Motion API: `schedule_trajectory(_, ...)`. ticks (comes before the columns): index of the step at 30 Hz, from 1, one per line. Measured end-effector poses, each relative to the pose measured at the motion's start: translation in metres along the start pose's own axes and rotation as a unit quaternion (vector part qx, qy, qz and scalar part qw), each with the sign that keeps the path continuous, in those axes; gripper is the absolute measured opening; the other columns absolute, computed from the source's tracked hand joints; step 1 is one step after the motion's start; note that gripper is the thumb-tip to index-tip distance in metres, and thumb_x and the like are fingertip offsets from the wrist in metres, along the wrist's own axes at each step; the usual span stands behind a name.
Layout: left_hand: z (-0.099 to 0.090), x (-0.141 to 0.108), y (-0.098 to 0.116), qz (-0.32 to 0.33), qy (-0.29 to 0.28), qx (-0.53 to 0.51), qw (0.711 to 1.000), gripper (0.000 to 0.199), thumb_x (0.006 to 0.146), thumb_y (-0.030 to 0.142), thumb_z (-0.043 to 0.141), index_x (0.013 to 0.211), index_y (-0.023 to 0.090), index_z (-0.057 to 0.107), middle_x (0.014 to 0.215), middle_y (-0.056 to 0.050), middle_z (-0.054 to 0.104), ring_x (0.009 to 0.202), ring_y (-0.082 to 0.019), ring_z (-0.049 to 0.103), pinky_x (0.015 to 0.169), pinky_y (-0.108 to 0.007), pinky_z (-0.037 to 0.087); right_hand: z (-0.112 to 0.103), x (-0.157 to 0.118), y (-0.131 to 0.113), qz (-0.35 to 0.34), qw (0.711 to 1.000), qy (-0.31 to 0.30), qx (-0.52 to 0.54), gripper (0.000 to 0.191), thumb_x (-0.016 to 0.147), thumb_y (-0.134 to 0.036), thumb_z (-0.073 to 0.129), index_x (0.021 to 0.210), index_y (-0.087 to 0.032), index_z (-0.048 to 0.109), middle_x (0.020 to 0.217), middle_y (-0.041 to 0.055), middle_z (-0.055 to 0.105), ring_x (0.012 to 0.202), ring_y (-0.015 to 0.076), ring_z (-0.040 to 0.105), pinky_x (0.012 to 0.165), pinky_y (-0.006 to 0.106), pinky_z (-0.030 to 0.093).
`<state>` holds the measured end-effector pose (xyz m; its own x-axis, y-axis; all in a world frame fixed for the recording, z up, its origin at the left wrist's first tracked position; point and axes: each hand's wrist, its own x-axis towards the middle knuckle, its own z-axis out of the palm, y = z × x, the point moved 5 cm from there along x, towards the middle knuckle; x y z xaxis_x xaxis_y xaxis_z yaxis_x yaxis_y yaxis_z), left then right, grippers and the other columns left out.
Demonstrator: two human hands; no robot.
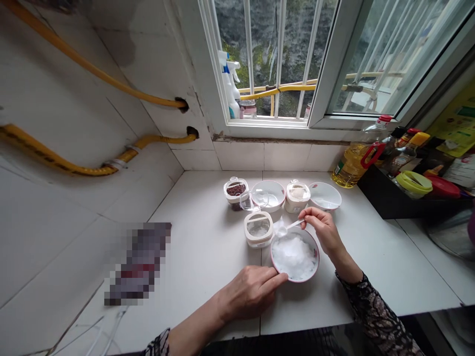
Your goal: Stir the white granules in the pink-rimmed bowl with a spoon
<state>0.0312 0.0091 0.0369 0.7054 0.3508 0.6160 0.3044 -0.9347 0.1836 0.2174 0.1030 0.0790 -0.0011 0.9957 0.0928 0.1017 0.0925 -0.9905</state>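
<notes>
A bowl [316,267] heaped with white grains [295,253], perhaps salt or sugar, stands on the white tiled counter. My left hand [256,289] grips its near left rim, thumb and fingers closed there. Above the bowl's far edge, my right hand [321,228] pinches the handle of a small white spoon [291,226], whose scoop sits over the far left rim. Just left of the bowl is a seasoning jar [259,237] with its clear lid [255,200] flipped up; its contents look pale.
Behind stand a jar of dark red bits [236,194], a white bowl [274,185], another lidded jar [298,200] and a second white bowl [326,190]. An oil bottle [349,163] and a black rack [382,200] of bottles occupy the right. A blurred-out item [141,262] lies left.
</notes>
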Motion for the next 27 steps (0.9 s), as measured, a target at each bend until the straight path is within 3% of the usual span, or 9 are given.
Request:
schedule_trajectory(3,0.001,-0.001,0.0,-0.004,0.001,0.003,1.0,0.041,0.08,0.0,0.039,0.117,0.013,0.051,0.069,-0.001,0.059,0.055,-0.013,0.054,0.048,-0.022,0.043,0.011,-0.007,-0.008,-0.056,0.998,-0.006,-0.03,0.015,0.085,-0.03,0.054,0.084,-0.019,0.064,0.068,0.0012,0.065,0.068,0.0175,0.062,0.071,0.031,0.048)
schedule_trajectory(6,0.001,-0.001,0.0,0.0,0.001,-0.001,1.0,0.04,0.081,0.0,0.038,0.116,0.012,0.051,0.069,-0.001,0.059,0.055,-0.013,0.054,0.048,-0.023,0.042,0.022,-0.015,-0.019,-0.163,0.98,-0.013,-0.112,0.016,0.094,-0.026,0.049,0.094,-0.021,0.064,0.081,0.0045,0.07,0.078,0.0192,0.064,0.075,0.032,0.049)
schedule_trajectory(10,0.0,0.0,0.0,0.011,0.009,-0.007,1.0,0.035,0.084,0.001,0.038,0.115,0.01,0.052,0.069,-0.002,0.059,0.055,-0.014,0.052,0.047,-0.023,0.041,0.041,-0.028,-0.03,-0.358,0.895,-0.085,-0.253,0.024,0.095,-0.011,0.043,0.1,-0.021,0.064,0.088,0.0067,0.074,0.085,0.0212,0.064,0.082,0.038,0.046)
schedule_trajectory(12,0.0,0.0,0.0,0.011,0.012,-0.006,1.0,0.034,0.084,0.001,0.038,0.114,0.009,0.053,0.069,-0.002,0.059,0.055,-0.013,0.052,0.047,-0.023,0.04,0.046,-0.032,-0.032,-0.415,0.854,-0.109,-0.294,0.03,0.093,-0.005,0.041,0.103,-0.021,0.064,0.09,0.0065,0.075,0.085,0.021,0.064,0.085,0.04,0.045)
schedule_trajectory(14,-0.001,0.001,0.0,0.008,0.01,-0.006,1.0,0.033,0.085,0.001,0.038,0.113,0.01,0.053,0.069,-0.002,0.059,0.054,-0.013,0.051,0.048,-0.023,0.04,0.043,-0.033,-0.035,-0.432,0.847,-0.096,-0.295,0.031,0.092,-0.003,0.041,0.105,-0.021,0.063,0.09,0.006,0.075,0.085,0.0209,0.064,0.084,0.04,0.044)
schedule_trajectory(17,-0.002,0.002,0.0,0.009,0.011,-0.01,1.0,0.036,0.084,0.001,0.038,0.115,0.01,0.053,0.069,-0.002,0.059,0.054,-0.013,0.051,0.047,-0.023,0.04,0.027,-0.032,-0.042,-0.403,0.876,-0.043,-0.263,0.025,0.092,-0.008,0.044,0.101,-0.022,0.063,0.08,0.0039,0.072,0.078,0.0207,0.063,0.08,0.038,0.044)
schedule_trajectory(21,-0.003,0.002,0.001,0.008,0.016,-0.009,1.0,0.035,0.084,0.0,0.039,0.114,0.01,0.053,0.069,-0.002,0.059,0.054,-0.013,0.051,0.046,-0.023,0.042,0.005,-0.028,-0.043,-0.356,0.897,0.009,-0.263,0.021,0.087,-0.011,0.046,0.08,-0.022,0.063,0.065,0.002,0.062,0.067,0.0202,0.055,0.073,0.036,0.043)
schedule_trajectory(27,-0.002,0.001,0.0,0.005,0.013,-0.004,1.0,0.034,0.084,0.0,0.039,0.113,0.01,0.053,0.069,-0.001,0.059,0.054,-0.012,0.053,0.047,-0.022,0.043,0.004,-0.027,-0.039,-0.406,0.846,-0.022,-0.346,0.02,0.082,-0.008,0.043,0.074,-0.022,0.055,0.062,-0.0004,0.058,0.06,0.0168,0.048,0.075,0.035,0.04)
